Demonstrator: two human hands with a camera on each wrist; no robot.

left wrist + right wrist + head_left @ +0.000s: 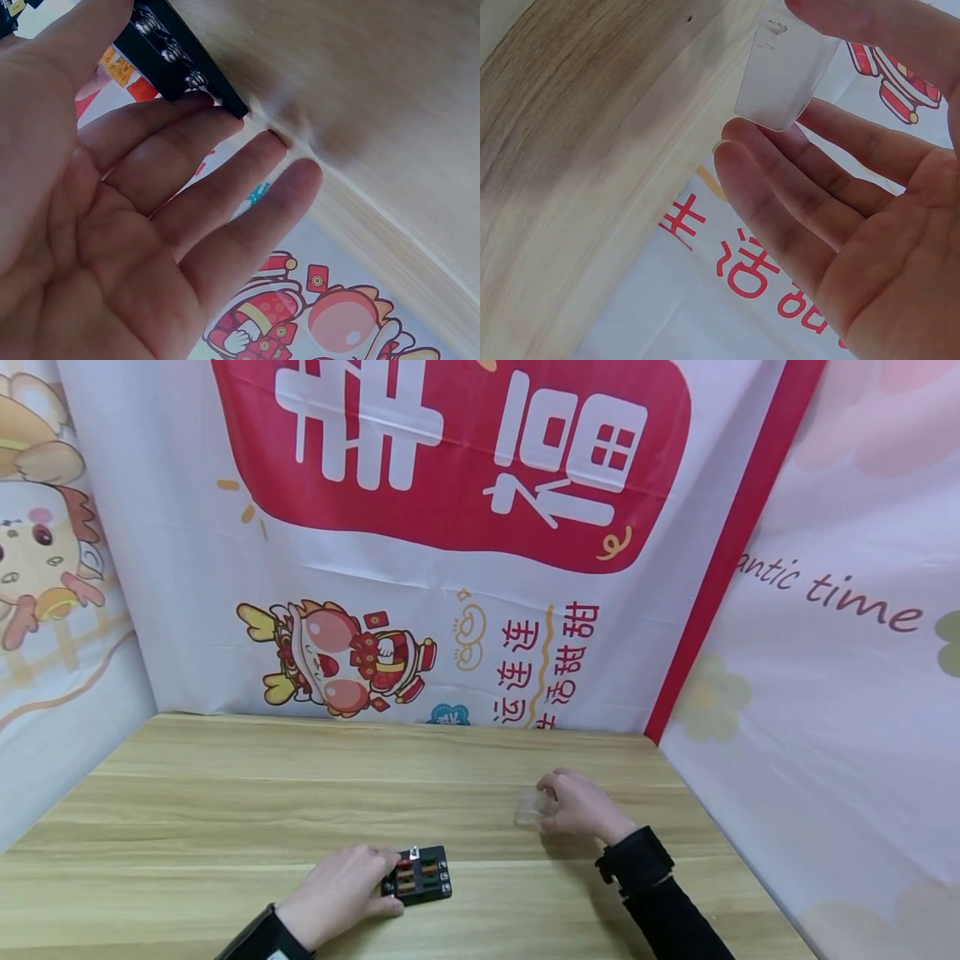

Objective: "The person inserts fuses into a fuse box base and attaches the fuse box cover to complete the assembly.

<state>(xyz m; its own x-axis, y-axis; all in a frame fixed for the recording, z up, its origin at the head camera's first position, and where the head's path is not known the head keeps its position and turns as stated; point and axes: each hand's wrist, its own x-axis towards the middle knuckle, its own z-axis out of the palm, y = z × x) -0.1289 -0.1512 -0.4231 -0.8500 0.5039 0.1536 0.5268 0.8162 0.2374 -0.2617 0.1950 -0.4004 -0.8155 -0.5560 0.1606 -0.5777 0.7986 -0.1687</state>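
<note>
A black fuse block (429,888) with orange and red blade fuses lies on the wooden table, left of the right hand. My left hand (341,892) grips its left end between thumb and fingers. In the left wrist view, metal screws show along the side of the fuse block (171,51). Farther back and to the right, my right hand (587,808) holds a clear plastic cover (529,808) between thumb and fingers. The right wrist view shows the cover (784,75) as a see-through, box-like piece. Whether it touches the table I cannot tell.
The wooden table (247,793) reaches back to a printed cloth (187,568) hanging behind it. More printed cloth (832,718) hangs along the right edge, and another cloth (67,710) stands on the left.
</note>
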